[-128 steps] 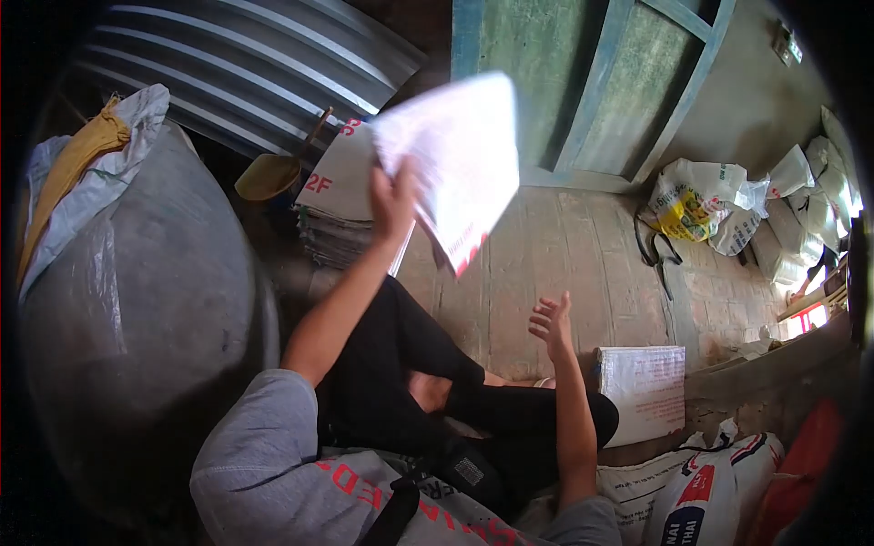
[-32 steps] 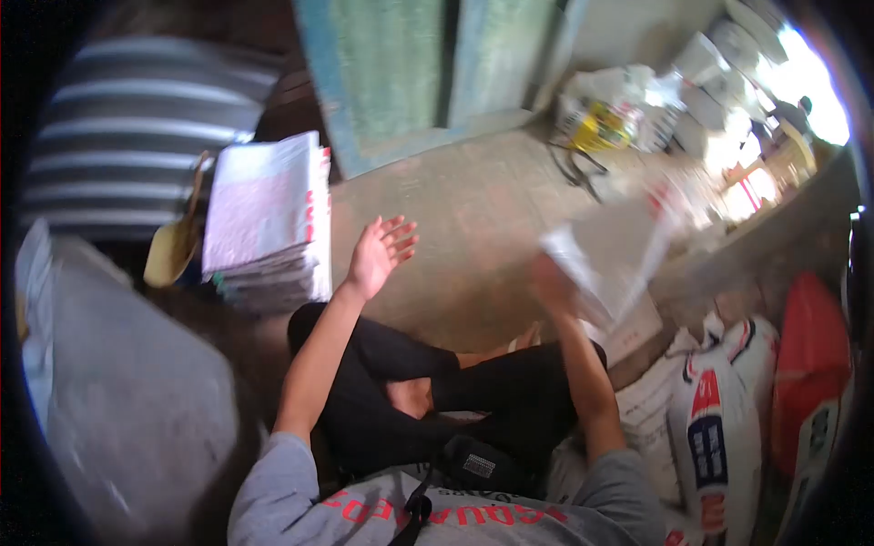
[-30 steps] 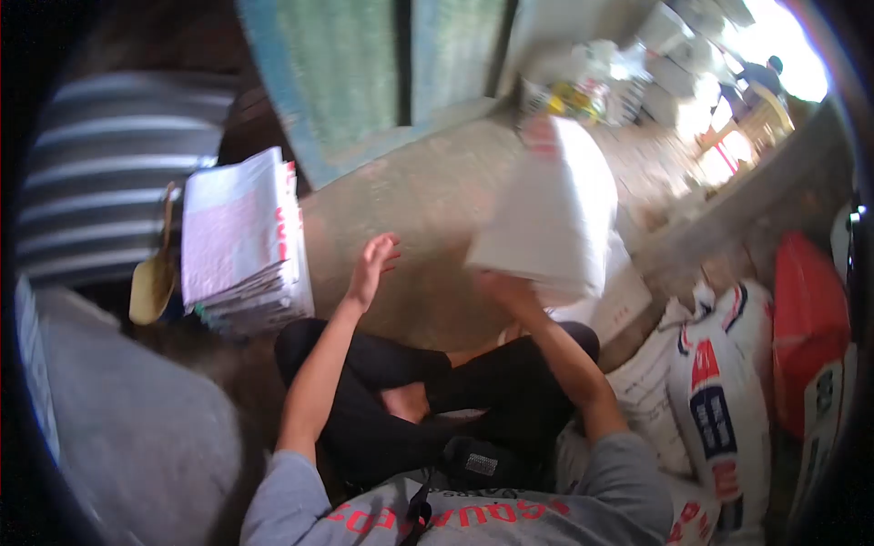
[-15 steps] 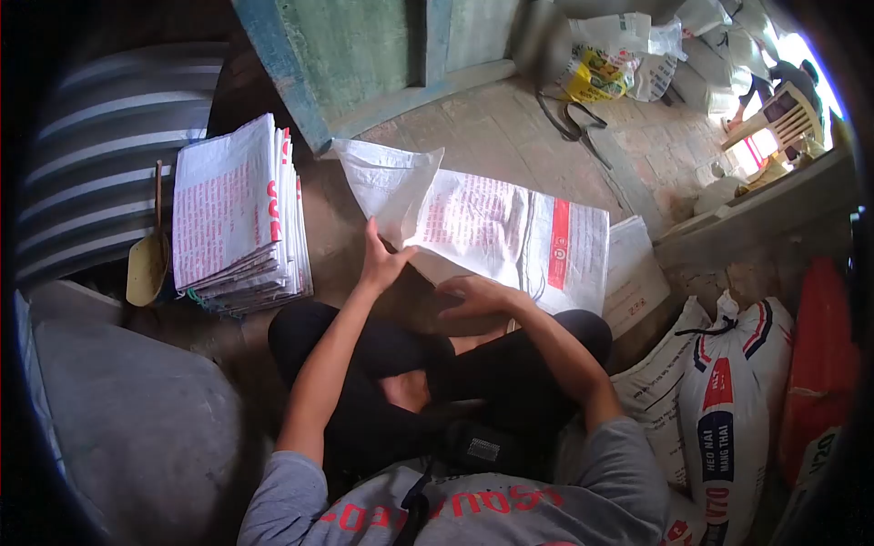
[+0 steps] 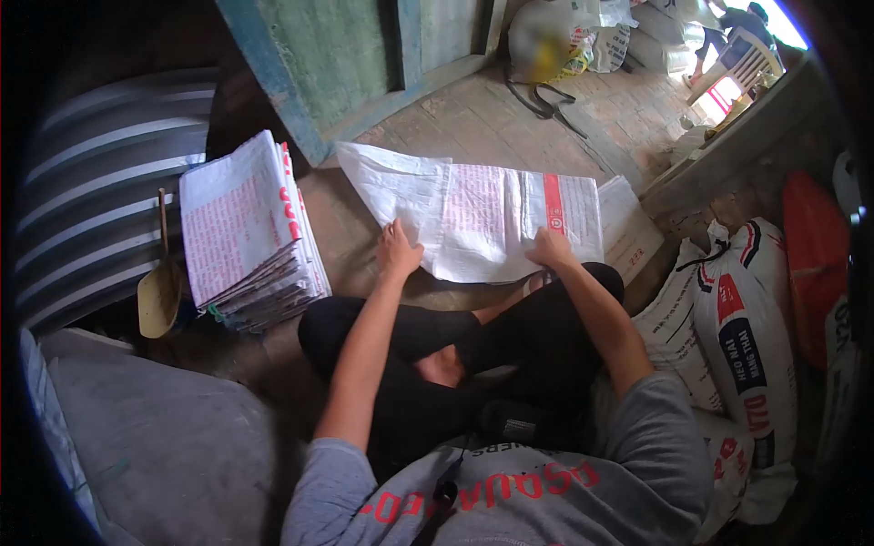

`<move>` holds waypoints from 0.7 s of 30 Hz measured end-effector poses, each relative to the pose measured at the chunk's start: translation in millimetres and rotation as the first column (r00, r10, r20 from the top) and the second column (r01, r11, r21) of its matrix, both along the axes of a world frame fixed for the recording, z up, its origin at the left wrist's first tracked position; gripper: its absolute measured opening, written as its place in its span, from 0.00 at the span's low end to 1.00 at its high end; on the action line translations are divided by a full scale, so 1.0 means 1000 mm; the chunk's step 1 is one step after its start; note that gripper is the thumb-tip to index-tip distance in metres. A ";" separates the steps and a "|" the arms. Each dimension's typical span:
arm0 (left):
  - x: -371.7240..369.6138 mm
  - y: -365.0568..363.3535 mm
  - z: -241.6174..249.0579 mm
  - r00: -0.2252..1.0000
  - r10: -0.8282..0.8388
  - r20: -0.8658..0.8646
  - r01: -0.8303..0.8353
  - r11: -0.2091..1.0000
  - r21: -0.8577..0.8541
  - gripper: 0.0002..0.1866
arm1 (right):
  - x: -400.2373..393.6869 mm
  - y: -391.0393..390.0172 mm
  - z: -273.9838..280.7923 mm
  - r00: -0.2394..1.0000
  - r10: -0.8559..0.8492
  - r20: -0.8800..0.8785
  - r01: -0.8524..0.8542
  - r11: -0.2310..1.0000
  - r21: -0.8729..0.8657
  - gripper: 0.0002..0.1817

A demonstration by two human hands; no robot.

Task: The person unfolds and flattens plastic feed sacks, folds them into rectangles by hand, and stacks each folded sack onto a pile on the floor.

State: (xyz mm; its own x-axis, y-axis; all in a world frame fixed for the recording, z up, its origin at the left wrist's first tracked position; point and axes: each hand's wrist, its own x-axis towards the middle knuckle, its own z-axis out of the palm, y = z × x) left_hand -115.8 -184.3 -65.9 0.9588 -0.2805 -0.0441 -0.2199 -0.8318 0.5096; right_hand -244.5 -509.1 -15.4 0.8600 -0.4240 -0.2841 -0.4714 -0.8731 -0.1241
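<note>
A white woven sack (image 5: 487, 214) with red print and a red band lies spread on the floor in front of my crossed legs. At its near edge, left of the middle, my left hand (image 5: 399, 251) pinches the material. My right hand (image 5: 552, 247) is curled closed on the near edge below the red band. The sack's left end fans out toward the door, a little creased. Part of another flat white sack (image 5: 628, 227) shows from under its right end.
To the left stands a stack of folded sacks (image 5: 238, 218), beside a yellowish scoop (image 5: 160, 298) and corrugated sheeting (image 5: 109, 173). A blue-green door (image 5: 337, 73) is ahead. Filled sacks (image 5: 742, 328) stand at the right. A person (image 5: 742, 27) is in the far right background.
The sack's raised left part has come down flatter. My right hand has moved from hovering near my legs onto the near edge and closed; my left hand remains on the sack. The view has shifted.
</note>
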 end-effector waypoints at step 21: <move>0.035 0.012 -0.003 0.265 0.602 -0.753 -0.701 -0.416 -0.579 0.26 | -0.123 -0.177 0.202 0.122 -0.374 0.920 0.653 0.728 0.210 0.23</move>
